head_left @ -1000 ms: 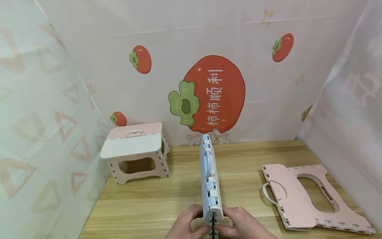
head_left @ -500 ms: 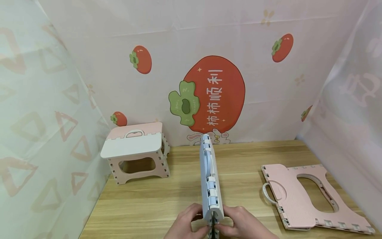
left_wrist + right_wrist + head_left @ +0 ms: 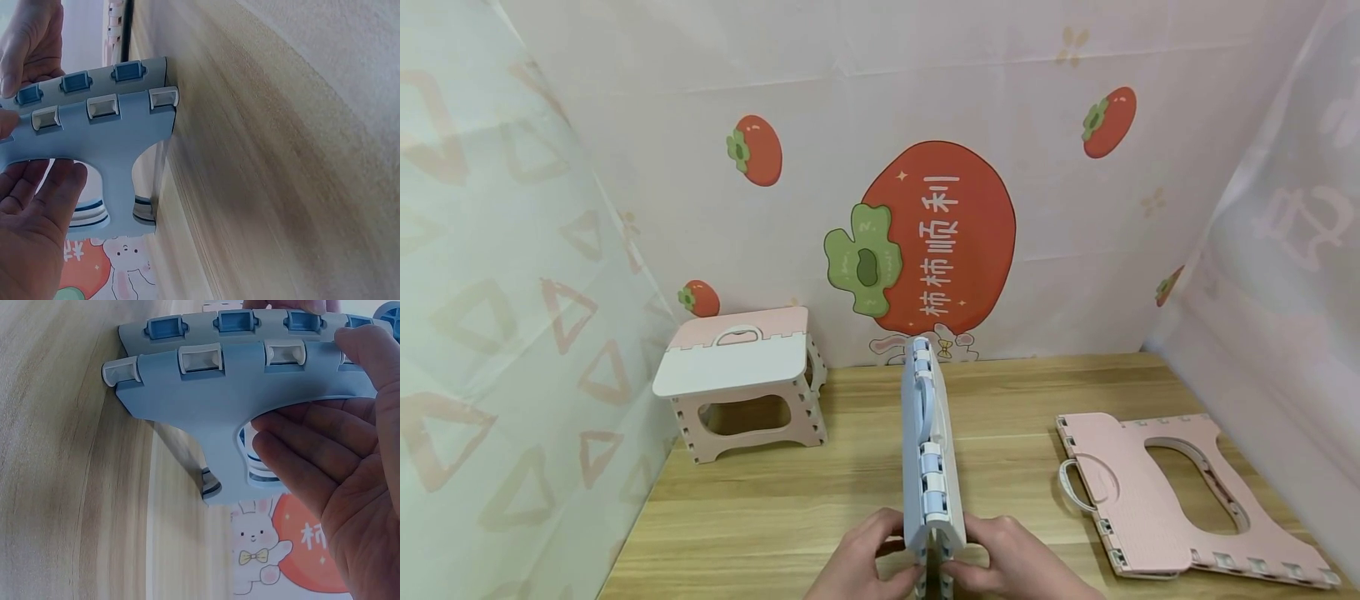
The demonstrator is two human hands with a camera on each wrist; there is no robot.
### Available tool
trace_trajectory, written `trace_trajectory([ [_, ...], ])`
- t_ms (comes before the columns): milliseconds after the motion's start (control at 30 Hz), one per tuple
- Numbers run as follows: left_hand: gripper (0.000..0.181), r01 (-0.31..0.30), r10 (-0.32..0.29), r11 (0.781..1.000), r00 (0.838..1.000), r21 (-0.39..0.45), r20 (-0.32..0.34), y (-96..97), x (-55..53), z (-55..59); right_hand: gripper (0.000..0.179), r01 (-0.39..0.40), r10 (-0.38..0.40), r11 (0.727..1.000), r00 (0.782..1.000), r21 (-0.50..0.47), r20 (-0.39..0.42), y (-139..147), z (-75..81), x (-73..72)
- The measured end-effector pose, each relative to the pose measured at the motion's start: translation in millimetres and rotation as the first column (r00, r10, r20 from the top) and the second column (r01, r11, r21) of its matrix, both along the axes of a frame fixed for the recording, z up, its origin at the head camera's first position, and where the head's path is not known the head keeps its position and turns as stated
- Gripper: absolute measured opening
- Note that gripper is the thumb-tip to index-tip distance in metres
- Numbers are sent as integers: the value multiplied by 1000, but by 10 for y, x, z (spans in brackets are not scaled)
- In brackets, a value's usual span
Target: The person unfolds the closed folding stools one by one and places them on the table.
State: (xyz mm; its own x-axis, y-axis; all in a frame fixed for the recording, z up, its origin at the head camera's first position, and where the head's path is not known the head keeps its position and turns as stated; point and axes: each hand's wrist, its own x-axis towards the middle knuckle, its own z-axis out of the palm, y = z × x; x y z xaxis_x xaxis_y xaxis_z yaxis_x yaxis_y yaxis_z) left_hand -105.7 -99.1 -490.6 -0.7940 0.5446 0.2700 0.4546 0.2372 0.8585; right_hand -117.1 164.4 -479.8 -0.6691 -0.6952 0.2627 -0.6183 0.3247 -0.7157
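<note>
Gripping the near end of a blue folding stool point(image 3: 934, 458), the person's two hands hold it up on its edge at the middle of the bench point(image 3: 760, 517), its spine running away from the person. The left hand point(image 3: 865, 558) has one side and the right hand point(image 3: 1011, 560) the other; each pinches a leg panel point(image 3: 125, 137) between thumb and fingers, the fingers reaching into the cut-out. At this near end the two panels stand a little apart, with a narrow gap between them. White and pale blue hinges point(image 3: 933, 482) run along the spine facing up, and a light blue handle point(image 3: 924, 412) lies along it farther back. Over at the back left of the bench, a pink stool with a partly white seat point(image 3: 733, 365) stands unfolded on its legs, a white handle point(image 3: 737, 334) on top. To the right a pink stool folded flat point(image 3: 1138, 492) lies on the wood, its loop handle point(image 3: 1072, 486) pointing toward the blue one. Behind it all hangs a pale sheet point(image 3: 820, 100) printed with a big red persimmon point(image 3: 977, 233) carrying white writing, several smaller persimmons point(image 3: 762, 150) and, low down, a white rabbit point(image 3: 253, 532) wearing a bow tie.
</note>
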Motion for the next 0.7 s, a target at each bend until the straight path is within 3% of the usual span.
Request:
trace_trajectory([
  [700,37,-3,3,1000,1000,-15,-22,-133,-43,15,34,21,-30,998,987,-59,-158,6,-44,-25],
])
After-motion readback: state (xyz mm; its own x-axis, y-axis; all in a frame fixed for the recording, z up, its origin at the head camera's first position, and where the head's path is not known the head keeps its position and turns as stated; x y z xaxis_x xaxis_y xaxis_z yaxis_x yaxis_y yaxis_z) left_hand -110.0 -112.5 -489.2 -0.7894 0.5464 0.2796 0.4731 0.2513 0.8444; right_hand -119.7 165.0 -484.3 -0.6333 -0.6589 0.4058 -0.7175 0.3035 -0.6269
